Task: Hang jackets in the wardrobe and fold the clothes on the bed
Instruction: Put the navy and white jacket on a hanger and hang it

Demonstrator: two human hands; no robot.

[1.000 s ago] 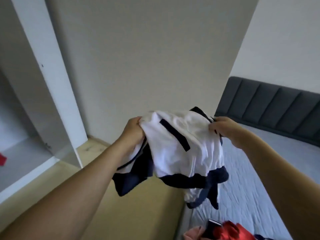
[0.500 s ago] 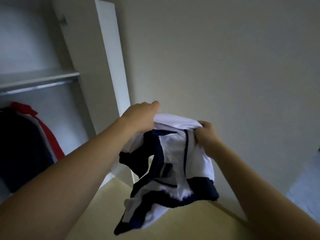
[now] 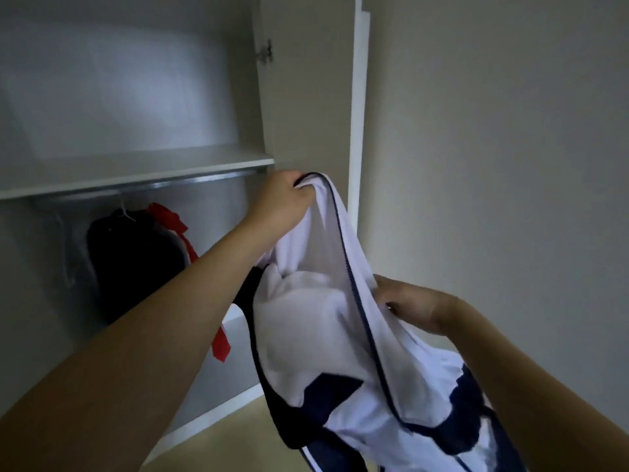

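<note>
Head view: left hand (image 3: 282,202) and right hand (image 3: 405,303) pinching white-navy jacket (image 3: 316,321); wardrobe (image 3: 136,172) holding dark jacket (image 3: 132,260), red garment (image 3: 177,226) on rail (image 3: 153,187).

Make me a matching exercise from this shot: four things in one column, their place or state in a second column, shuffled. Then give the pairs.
Things
1. left hand
2. right hand
3. dark jacket
4. rail

Places or states
A. hangs on a hanger inside the wardrobe
B. grips the top edge of the white jacket, raised high
C. runs just under the shelf
D. holds the white jacket's zip edge, lower down

Pairs: 1-B, 2-D, 3-A, 4-C
</note>
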